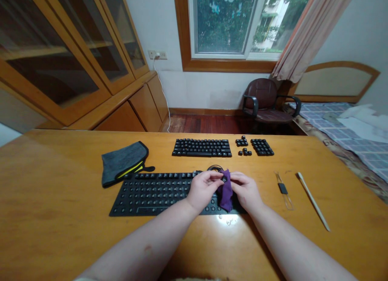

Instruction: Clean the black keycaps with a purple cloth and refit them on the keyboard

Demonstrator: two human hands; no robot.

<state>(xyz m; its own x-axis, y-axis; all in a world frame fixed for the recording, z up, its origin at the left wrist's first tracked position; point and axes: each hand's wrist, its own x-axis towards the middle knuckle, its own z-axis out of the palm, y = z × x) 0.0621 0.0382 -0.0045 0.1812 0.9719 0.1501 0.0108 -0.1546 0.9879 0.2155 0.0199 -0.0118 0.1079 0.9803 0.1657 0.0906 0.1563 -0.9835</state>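
Between the fingertips of my left hand [203, 189] is a small black keycap [224, 178], pinched above the keyboard. My right hand [247, 191] grips a purple cloth [226, 198], which hangs down beside the keycap and touches it. Beneath both hands lies the black keyboard base [151, 192]; most of its switches are bare, and a row of caps shows along its top edge. The hands and cloth hide its right part. A coiled black cable [214, 167] shows just behind the hands.
Loose keycaps lie grouped in keyboard layout [201, 148] at the table's far side, with a number-pad block [262, 147] to their right. A grey cloth [124, 161] is at left. A wire keycap puller [283, 188] and a pale brush [313, 202] lie at right.
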